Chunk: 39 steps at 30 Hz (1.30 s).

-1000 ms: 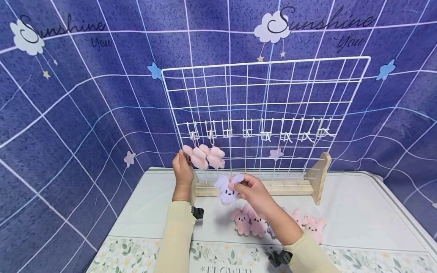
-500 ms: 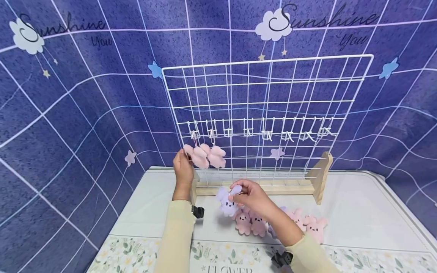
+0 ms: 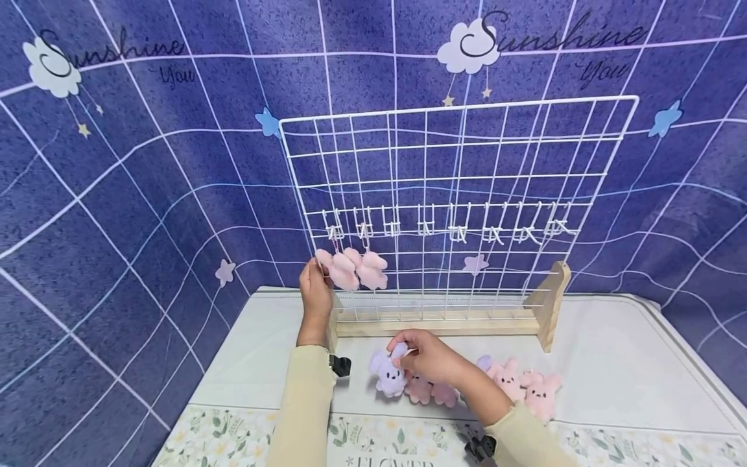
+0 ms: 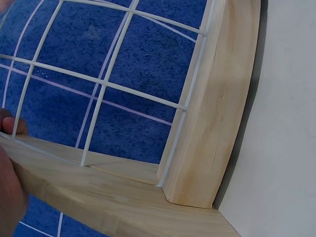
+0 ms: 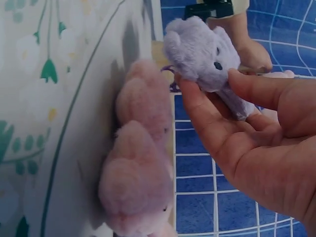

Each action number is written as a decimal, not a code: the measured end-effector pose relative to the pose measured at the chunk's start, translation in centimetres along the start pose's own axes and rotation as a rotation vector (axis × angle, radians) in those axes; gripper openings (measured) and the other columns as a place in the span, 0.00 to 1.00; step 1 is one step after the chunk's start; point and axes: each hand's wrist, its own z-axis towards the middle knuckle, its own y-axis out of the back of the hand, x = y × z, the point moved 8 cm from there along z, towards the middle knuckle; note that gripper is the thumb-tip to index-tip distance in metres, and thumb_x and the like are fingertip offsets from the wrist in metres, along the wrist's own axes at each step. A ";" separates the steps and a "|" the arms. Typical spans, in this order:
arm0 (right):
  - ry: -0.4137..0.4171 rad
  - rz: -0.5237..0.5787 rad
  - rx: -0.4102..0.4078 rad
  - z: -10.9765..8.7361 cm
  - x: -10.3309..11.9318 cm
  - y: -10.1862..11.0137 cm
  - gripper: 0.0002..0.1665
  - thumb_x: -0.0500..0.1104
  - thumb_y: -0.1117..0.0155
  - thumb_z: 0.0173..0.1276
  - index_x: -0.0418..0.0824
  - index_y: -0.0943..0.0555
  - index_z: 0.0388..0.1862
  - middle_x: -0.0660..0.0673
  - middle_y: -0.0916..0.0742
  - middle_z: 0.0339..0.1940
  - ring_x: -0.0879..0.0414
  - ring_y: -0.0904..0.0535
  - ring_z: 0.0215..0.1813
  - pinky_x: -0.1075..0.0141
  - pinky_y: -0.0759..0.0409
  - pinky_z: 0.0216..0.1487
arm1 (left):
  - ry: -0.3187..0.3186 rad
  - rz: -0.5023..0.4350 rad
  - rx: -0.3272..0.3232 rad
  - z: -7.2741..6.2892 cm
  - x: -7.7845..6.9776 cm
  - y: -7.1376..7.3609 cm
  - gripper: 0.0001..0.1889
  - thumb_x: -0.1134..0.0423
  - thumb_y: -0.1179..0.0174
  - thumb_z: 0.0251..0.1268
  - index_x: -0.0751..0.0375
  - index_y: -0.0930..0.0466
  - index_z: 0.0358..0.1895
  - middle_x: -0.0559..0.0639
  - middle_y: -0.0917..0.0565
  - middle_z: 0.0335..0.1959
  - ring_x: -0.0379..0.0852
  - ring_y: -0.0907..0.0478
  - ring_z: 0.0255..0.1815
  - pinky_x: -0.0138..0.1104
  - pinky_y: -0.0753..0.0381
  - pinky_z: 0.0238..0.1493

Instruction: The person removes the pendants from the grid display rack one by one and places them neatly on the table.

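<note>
My right hand (image 3: pixel 434 360) pinches a lavender plush bunny charm (image 3: pixel 390 377) by one ear, low over the table's left-middle part. In the right wrist view, my thumb and fingers hold this lavender bunny (image 5: pixel 202 54), its dark eyes showing. At the left end of a white wire grid rack with a wooden base (image 3: pixel 438 326), my left hand (image 3: pixel 316 295) grips the frame; the left wrist view shows the thumb and a fingertip around its wooden part (image 4: pixel 64 192). Two pink plush charms (image 3: pixel 344 271) hang by chains from the leftmost hooks, close to the left fingers.
Two pink plush bunnies (image 3: pixel 418 389) lie partly hidden behind the right hand. Farther right are more pink bunnies (image 3: pixel 541 394) and a lavender ear (image 3: pixel 484 363). Several bare white hooks (image 3: pixel 458 233) line the grid. A blue patterned cloth (image 3: pixel 146 259) surrounds the table.
My right hand has moved down from in front of the rack's base, bringing the lavender bunny to beside the pink ones on the table. The left hand keeps its place.
</note>
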 end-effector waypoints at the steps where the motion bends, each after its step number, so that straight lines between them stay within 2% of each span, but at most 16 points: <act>1: -0.002 -0.009 0.004 0.0 -0.2 -0.1 0.12 0.28 0.37 0.72 0.30 0.19 0.53 0.38 0.15 0.38 0.52 0.16 0.31 0.56 0.11 0.36 | -0.004 0.006 0.003 0.0 0.0 0.0 0.23 0.64 0.64 0.88 0.59 0.30 0.25 0.38 0.32 0.19 0.32 0.36 0.18 0.23 0.36 0.22; 6: 0.000 -0.051 0.003 0.1 -0.7 -0.5 0.08 0.28 0.35 0.72 0.32 0.18 0.49 0.38 0.18 0.44 0.54 0.17 0.33 0.61 0.12 0.35 | 0.009 0.023 -0.007 -0.1 0.1 0.1 0.24 0.64 0.64 0.88 0.50 0.29 0.25 0.37 0.32 0.17 0.31 0.36 0.17 0.23 0.36 0.22; 9: -0.003 -0.088 -0.003 0.2 -1.1 -0.7 0.07 0.28 0.35 0.72 0.33 0.17 0.47 0.38 0.17 0.43 0.57 0.19 0.34 0.67 0.15 0.34 | 0.028 0.024 -0.022 -0.1 0.4 0.2 0.24 0.63 0.63 0.88 0.49 0.29 0.25 0.36 0.32 0.17 0.31 0.36 0.17 0.23 0.36 0.21; 11: -0.008 -0.118 -0.011 0.2 -1.3 -0.9 0.07 0.28 0.35 0.71 0.34 0.17 0.47 0.40 0.16 0.39 0.58 0.20 0.34 0.69 0.18 0.33 | 0.035 0.023 -0.026 -0.1 0.5 0.3 0.24 0.63 0.63 0.88 0.54 0.30 0.25 0.36 0.32 0.17 0.31 0.36 0.17 0.23 0.36 0.21; 16: -0.016 -0.210 -0.042 0.2 -1.5 -1.3 0.08 0.29 0.35 0.71 0.38 0.18 0.45 0.45 0.17 0.31 0.57 0.21 0.31 0.68 0.21 0.32 | 0.040 0.031 -0.016 -0.2 0.7 0.4 0.24 0.63 0.64 0.88 0.79 0.34 0.31 0.36 0.31 0.19 0.31 0.36 0.18 0.23 0.35 0.22; 18: -0.019 -0.237 -0.052 0.2 -1.4 -1.4 0.08 0.29 0.36 0.72 0.38 0.18 0.45 0.46 0.18 0.29 0.57 0.21 0.30 0.67 0.22 0.31 | 0.040 0.038 -0.005 -0.2 0.6 0.4 0.24 0.64 0.65 0.88 0.82 0.35 0.33 0.36 0.31 0.19 0.30 0.36 0.18 0.23 0.35 0.22; 20: -0.030 -0.267 -0.066 0.3 -1.4 -1.5 0.07 0.29 0.36 0.72 0.39 0.18 0.45 0.47 0.19 0.28 0.58 0.23 0.28 0.67 0.24 0.31 | 0.043 0.042 0.003 -0.2 0.4 0.3 0.23 0.65 0.66 0.88 0.79 0.34 0.31 0.35 0.31 0.19 0.30 0.35 0.18 0.23 0.35 0.23; 25: -0.085 -0.295 -0.094 0.6 -1.5 -1.9 0.07 0.29 0.37 0.74 0.40 0.19 0.43 0.46 0.19 0.27 0.60 0.24 0.18 0.67 0.25 0.20 | 0.069 0.028 0.013 -0.1 0.1 0.2 0.23 0.66 0.66 0.87 0.59 0.31 0.26 0.37 0.32 0.19 0.31 0.35 0.19 0.23 0.35 0.23; 27: -0.110 -0.275 -0.098 0.8 -1.6 -2.1 0.07 0.28 0.39 0.75 0.40 0.20 0.42 0.43 0.17 0.26 0.59 0.24 0.13 0.65 0.25 0.14 | 0.072 0.025 0.014 0.0 0.0 0.1 0.23 0.66 0.66 0.87 0.63 0.32 0.25 0.37 0.32 0.19 0.31 0.35 0.19 0.23 0.34 0.23; 29: -0.111 -0.279 -0.109 0.9 -1.7 -2.3 0.09 0.26 0.40 0.73 0.39 0.21 0.42 0.42 0.18 0.27 0.58 0.25 0.11 0.64 0.25 0.12 | 0.071 0.030 0.011 0.0 0.0 0.0 0.24 0.65 0.66 0.87 0.74 0.33 0.28 0.37 0.31 0.20 0.31 0.35 0.19 0.23 0.34 0.24; 30: -0.103 -0.288 -0.119 1.0 -1.7 -2.3 0.11 0.24 0.41 0.71 0.38 0.21 0.42 0.42 0.18 0.27 0.58 0.25 0.12 0.64 0.25 0.12 | 0.068 0.032 0.010 0.0 0.1 0.0 0.24 0.65 0.66 0.88 0.78 0.34 0.29 0.38 0.31 0.20 0.31 0.35 0.19 0.23 0.34 0.24; 32: -0.089 -0.319 -0.135 1.1 -1.6 -2.2 0.13 0.22 0.40 0.67 0.38 0.21 0.40 0.41 0.17 0.32 0.58 0.22 0.18 0.66 0.23 0.16 | 0.066 0.038 0.005 0.0 0.3 0.0 0.24 0.63 0.65 0.88 0.81 0.35 0.32 0.38 0.31 0.20 0.31 0.35 0.19 0.23 0.34 0.24; 34: -0.057 -0.375 -0.159 1.3 -1.4 -2.0 0.15 0.21 0.39 0.63 0.39 0.20 0.39 0.40 0.18 0.41 0.57 0.20 0.30 0.67 0.21 0.26 | 0.064 0.044 -0.001 -0.1 0.5 0.2 0.25 0.61 0.64 0.89 0.75 0.33 0.29 0.38 0.32 0.20 0.32 0.35 0.19 0.23 0.35 0.23; 36: -0.042 -0.406 -0.170 1.4 -1.3 -1.9 0.15 0.21 0.37 0.61 0.40 0.19 0.38 0.39 0.19 0.47 0.54 0.22 0.39 0.66 0.21 0.36 | 0.057 0.038 -0.001 -0.1 0.7 0.3 0.24 0.60 0.63 0.88 0.63 0.31 0.26 0.37 0.32 0.19 0.32 0.36 0.18 0.23 0.36 0.22; 37: -0.037 -0.417 -0.176 1.4 -1.2 -1.9 0.16 0.21 0.36 0.60 0.40 0.19 0.38 0.38 0.21 0.49 0.53 0.24 0.41 0.66 0.23 0.39 | 0.057 0.036 -0.001 -0.1 0.7 0.4 0.23 0.59 0.63 0.88 0.57 0.31 0.26 0.37 0.33 0.19 0.32 0.36 0.18 0.23 0.36 0.22; 39: -0.045 -0.436 -0.193 1.4 -1.2 -1.7 0.16 0.22 0.33 0.59 0.40 0.20 0.39 0.37 0.23 0.51 0.53 0.24 0.40 0.65 0.24 0.40 | 0.060 0.035 0.010 -0.4 -0.2 0.2 0.23 0.61 0.63 0.88 0.52 0.30 0.25 0.38 0.33 0.19 0.32 0.36 0.19 0.24 0.36 0.23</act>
